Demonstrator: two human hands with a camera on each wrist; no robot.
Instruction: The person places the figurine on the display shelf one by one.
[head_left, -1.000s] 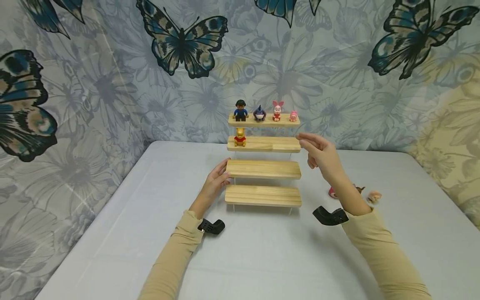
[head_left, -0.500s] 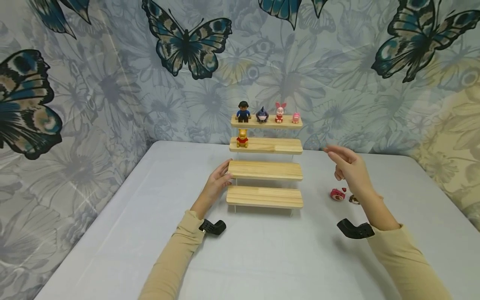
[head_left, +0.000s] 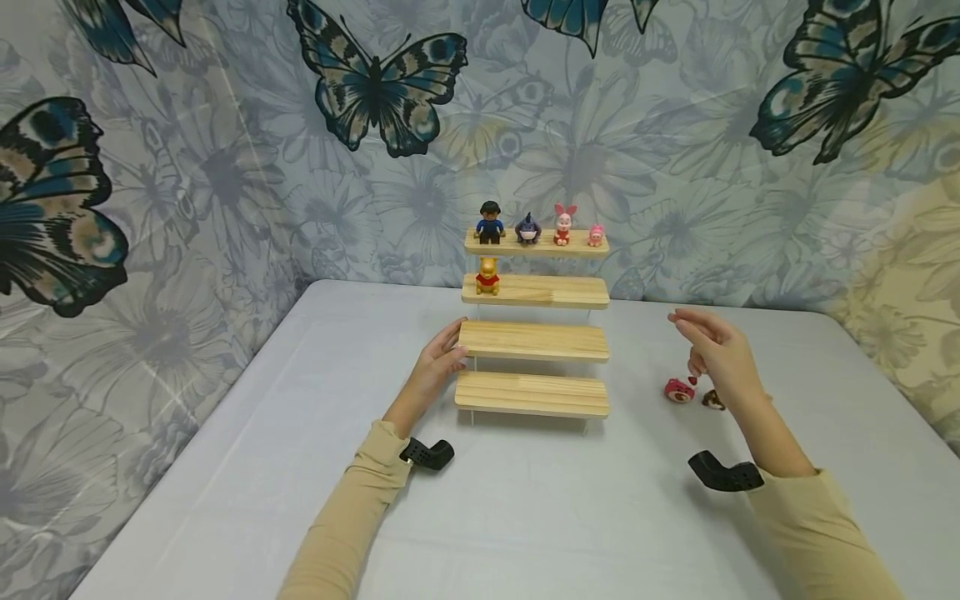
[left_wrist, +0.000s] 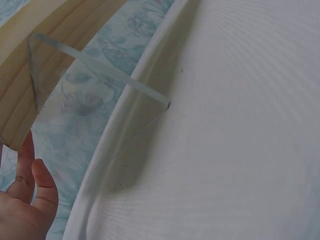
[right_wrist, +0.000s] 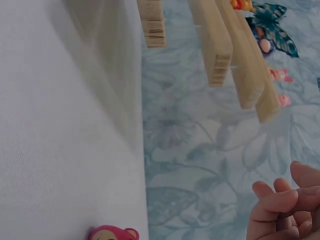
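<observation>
A wooden stepped display stand (head_left: 534, 340) with clear supports stands mid-table. My left hand (head_left: 438, 360) holds the left end of its second shelf from the bottom; in the left wrist view, fingers (left_wrist: 25, 155) lie at the shelf's corner. My right hand (head_left: 722, 350) is raised right of the stand, fingers loosely bent, with nothing seen in it. Beneath it on the table lie a pink-red bear figure (head_left: 679, 390) and a small brown figure (head_left: 713, 401), the latter partly hidden by the wrist. The bear's top also shows in the right wrist view (right_wrist: 114, 233).
The top shelf bears a dark-haired toy figure (head_left: 490, 223), a blue-grey donkey figure (head_left: 528, 229), a pink piglet figure (head_left: 563, 225) and a small pink figure (head_left: 596, 236). A yellow bear figure (head_left: 487, 277) in red sits below them. A butterfly-patterned backdrop (head_left: 420, 208) rises behind the table.
My right hand has moved from the stand's second shelf from the top rightward and down, over the loose figures. My left hand stays at the stand. The view has shifted slightly.
</observation>
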